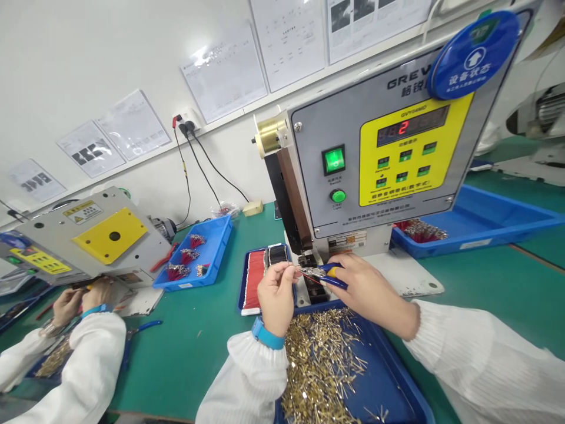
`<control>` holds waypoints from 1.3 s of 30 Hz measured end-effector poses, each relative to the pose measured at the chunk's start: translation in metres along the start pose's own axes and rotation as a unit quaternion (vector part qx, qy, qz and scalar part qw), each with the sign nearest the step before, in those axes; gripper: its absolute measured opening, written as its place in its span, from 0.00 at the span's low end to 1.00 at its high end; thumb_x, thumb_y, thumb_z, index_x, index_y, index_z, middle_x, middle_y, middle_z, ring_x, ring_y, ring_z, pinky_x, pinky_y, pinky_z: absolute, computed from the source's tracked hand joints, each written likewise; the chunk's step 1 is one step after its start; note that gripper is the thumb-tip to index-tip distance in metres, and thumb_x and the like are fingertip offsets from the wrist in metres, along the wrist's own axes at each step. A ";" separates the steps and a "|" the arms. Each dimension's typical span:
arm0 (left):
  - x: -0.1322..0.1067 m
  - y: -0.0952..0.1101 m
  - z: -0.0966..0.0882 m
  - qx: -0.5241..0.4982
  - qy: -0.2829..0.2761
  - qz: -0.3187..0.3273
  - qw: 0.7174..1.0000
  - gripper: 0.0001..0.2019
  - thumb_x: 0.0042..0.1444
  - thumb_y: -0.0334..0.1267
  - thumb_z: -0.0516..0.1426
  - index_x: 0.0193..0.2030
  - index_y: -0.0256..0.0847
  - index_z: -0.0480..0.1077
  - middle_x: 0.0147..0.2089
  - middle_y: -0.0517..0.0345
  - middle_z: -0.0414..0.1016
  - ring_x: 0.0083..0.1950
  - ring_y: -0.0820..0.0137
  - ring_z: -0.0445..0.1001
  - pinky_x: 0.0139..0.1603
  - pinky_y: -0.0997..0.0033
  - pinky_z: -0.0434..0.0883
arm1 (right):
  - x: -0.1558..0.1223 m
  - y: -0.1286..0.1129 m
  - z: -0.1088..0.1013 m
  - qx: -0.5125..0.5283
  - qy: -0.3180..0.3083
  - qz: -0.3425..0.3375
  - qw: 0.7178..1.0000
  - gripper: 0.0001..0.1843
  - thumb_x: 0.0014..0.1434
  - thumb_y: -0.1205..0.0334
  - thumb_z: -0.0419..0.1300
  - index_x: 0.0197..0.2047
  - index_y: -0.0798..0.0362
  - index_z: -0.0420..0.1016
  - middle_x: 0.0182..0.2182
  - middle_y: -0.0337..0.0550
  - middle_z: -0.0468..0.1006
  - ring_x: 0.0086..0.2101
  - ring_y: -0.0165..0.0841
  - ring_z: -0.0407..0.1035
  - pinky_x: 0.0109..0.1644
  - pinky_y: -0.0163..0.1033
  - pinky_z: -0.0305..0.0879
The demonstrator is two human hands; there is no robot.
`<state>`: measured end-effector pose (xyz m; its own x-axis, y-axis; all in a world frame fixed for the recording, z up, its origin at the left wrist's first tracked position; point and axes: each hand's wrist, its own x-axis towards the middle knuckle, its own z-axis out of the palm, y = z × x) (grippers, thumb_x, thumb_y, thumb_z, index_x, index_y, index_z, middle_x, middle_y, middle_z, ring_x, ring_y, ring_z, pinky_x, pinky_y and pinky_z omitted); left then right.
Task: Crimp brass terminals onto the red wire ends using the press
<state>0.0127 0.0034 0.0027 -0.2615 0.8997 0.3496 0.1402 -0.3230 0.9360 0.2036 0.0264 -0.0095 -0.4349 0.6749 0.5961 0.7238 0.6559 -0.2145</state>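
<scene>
Near the far edge of the dark-blue plastic tray (386, 359), we find the left hand (278, 297) pinching a thin red wire (306, 275), the right hand (368, 288) gripping blue-handled metal pliers (334, 282); we advise steady alignment.

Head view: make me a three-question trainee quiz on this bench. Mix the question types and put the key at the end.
1. Which of the wearer's hands holds the pliers?
2. Fill in: on the near machine, the bright red digit on the display is ___.
3. Multiple choice: what colour are the metal bits heaped in the tray below the hands? A blue; B gold; C black.

Key: 1. The right hand. 2. 2. 3. B.
</scene>
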 end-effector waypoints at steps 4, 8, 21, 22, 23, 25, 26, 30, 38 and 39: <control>0.000 0.000 0.000 -0.005 -0.001 0.000 1.000 0.14 0.58 0.48 0.59 0.39 0.37 0.74 0.36 0.53 0.79 0.37 0.69 0.77 0.39 0.70 0.75 | 0.000 0.001 0.001 0.006 -0.001 0.001 1.000 0.06 0.59 0.63 0.63 0.38 0.57 0.79 0.43 0.53 0.76 0.42 0.43 0.71 0.47 0.50 0.71; 0.000 -0.001 0.000 -0.009 -0.002 0.003 1.000 0.15 0.57 0.49 0.60 0.39 0.37 0.75 0.35 0.53 0.79 0.36 0.69 0.77 0.39 0.70 0.75 | 0.000 0.000 0.001 0.013 0.002 0.006 1.000 0.07 0.61 0.61 0.62 0.39 0.56 0.79 0.43 0.52 0.76 0.42 0.43 0.71 0.47 0.49 0.71; -0.001 0.002 -0.001 0.003 -0.003 0.004 1.000 0.15 0.58 0.48 0.59 0.40 0.36 0.75 0.34 0.53 0.79 0.34 0.70 0.76 0.39 0.71 0.75 | 0.000 -0.003 -0.003 0.039 -0.039 0.026 0.998 0.10 0.63 0.58 0.60 0.35 0.54 0.78 0.36 0.48 0.75 0.36 0.39 0.71 0.41 0.43 0.70; -0.001 0.002 -0.001 0.004 -0.003 0.004 1.000 0.15 0.58 0.48 0.59 0.40 0.36 0.75 0.33 0.54 0.79 0.34 0.70 0.76 0.39 0.71 0.75 | 0.000 -0.003 -0.003 0.039 -0.044 0.029 0.998 0.10 0.63 0.58 0.60 0.34 0.54 0.78 0.35 0.47 0.75 0.35 0.38 0.71 0.39 0.42 0.70; -0.001 0.002 -0.001 0.006 -0.003 0.003 1.000 0.15 0.58 0.48 0.59 0.40 0.36 0.75 0.33 0.54 0.79 0.34 0.70 0.76 0.39 0.71 0.75 | 0.001 -0.003 -0.004 0.040 -0.049 0.032 0.997 0.11 0.63 0.57 0.60 0.33 0.54 0.78 0.34 0.47 0.75 0.34 0.38 0.71 0.38 0.41 0.69; -0.001 0.002 -0.001 0.010 -0.002 0.001 1.000 0.15 0.58 0.48 0.59 0.40 0.36 0.75 0.33 0.54 0.79 0.34 0.70 0.76 0.38 0.71 0.75 | 0.001 -0.004 -0.004 0.042 -0.055 0.035 0.997 0.11 0.63 0.57 0.60 0.33 0.54 0.77 0.33 0.46 0.74 0.34 0.37 0.71 0.38 0.41 0.69; -0.001 0.001 -0.002 0.010 -0.002 0.000 1.000 0.15 0.58 0.48 0.59 0.40 0.36 0.75 0.33 0.54 0.79 0.34 0.70 0.76 0.38 0.71 0.75 | 0.001 -0.004 -0.004 0.043 -0.057 0.036 0.997 0.11 0.63 0.57 0.60 0.33 0.54 0.77 0.33 0.46 0.74 0.34 0.37 0.71 0.38 0.41 0.69; -0.001 0.001 -0.002 0.010 -0.003 0.000 1.000 0.15 0.59 0.48 0.59 0.41 0.36 0.75 0.33 0.54 0.78 0.34 0.70 0.76 0.37 0.71 0.74 | 0.001 -0.004 -0.005 0.046 -0.057 0.036 0.997 0.11 0.63 0.58 0.60 0.33 0.54 0.78 0.33 0.45 0.74 0.34 0.37 0.71 0.38 0.41 0.69; -0.001 0.002 -0.001 0.013 0.002 -0.001 1.000 0.15 0.58 0.48 0.59 0.40 0.37 0.75 0.33 0.54 0.79 0.33 0.71 0.76 0.36 0.72 0.74 | 0.001 -0.004 -0.004 0.051 -0.049 0.032 0.997 0.11 0.63 0.57 0.60 0.33 0.53 0.78 0.34 0.46 0.75 0.34 0.37 0.71 0.39 0.41 0.69; -0.001 0.002 -0.001 0.014 0.001 0.000 1.000 0.15 0.58 0.48 0.59 0.41 0.36 0.75 0.33 0.54 0.79 0.33 0.70 0.76 0.36 0.72 0.75 | 0.001 -0.004 -0.004 0.050 -0.047 0.032 0.997 0.11 0.63 0.57 0.60 0.33 0.53 0.78 0.34 0.46 0.75 0.34 0.37 0.71 0.39 0.41 0.69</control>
<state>0.0120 0.0017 0.0040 -0.2643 0.8989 0.3494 0.1660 -0.3144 0.9346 0.2027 0.0233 -0.0055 -0.4419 0.7416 0.5048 0.6962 0.6383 -0.3283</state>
